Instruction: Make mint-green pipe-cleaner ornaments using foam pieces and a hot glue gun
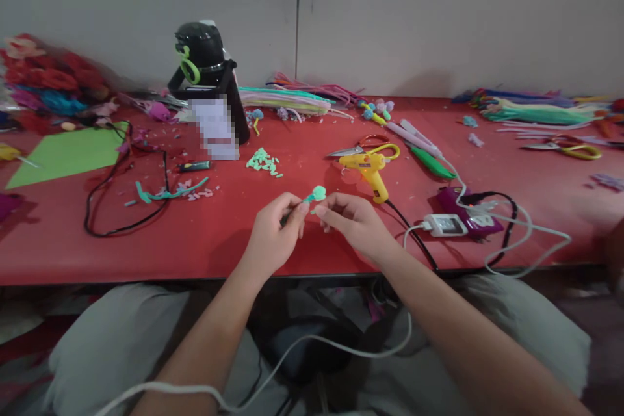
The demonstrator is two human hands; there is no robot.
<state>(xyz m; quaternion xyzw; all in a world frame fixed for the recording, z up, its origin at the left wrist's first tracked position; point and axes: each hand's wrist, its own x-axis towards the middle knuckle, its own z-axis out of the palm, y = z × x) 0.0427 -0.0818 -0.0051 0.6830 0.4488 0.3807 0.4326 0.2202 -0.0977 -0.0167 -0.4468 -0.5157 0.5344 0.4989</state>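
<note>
The left hand point(273, 227) pinches a thin stem topped by a mint pompom point(318, 193), held above the near edge of the red bench point(219, 234). The right hand point(347, 218) pinches the same stem just beside it, fingertips nearly touching. Beyond them lies a yellow glue gun point(368, 169), with scissors point(365, 145) just behind. Mint scraps point(263, 161) lie left of the gun, and a white charger point(446, 225) lies to the right.

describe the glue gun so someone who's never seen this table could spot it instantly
On the red table, look just beyond the right hand, right of centre. The glue gun lies there on its side: yellow body, black cord trailing toward the table edge. Scissors touching it share the yellow, but only the gun has a pistol shape.
</note>
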